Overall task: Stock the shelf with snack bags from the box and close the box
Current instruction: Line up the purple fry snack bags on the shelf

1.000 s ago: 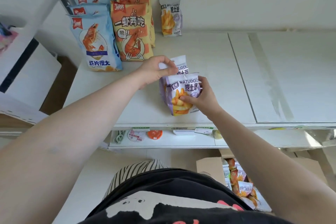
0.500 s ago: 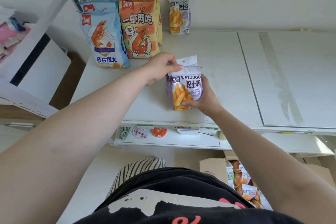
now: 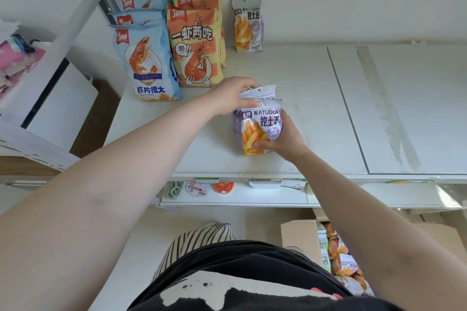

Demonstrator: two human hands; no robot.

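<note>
Purple-white foil fry bags nudged back from shelf front edge | left hand pinches tops, right hand grips base | box unclosed

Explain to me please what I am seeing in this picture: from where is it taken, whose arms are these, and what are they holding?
The picture comes from a wide-angle camera worn on a person's head, looking forward and down, so the two arms are that person's own. There is no machine here. Both hands hold a small bunch of purple fry bags standing on the white shelf: the left hand pinches the bags' tops, the right hand grips their lower side. Further back stand blue shrimp bags, orange shrimp bags and one fry bag by the wall. Below right, an open cardboard box on the floor holds more snack bags.
</note>
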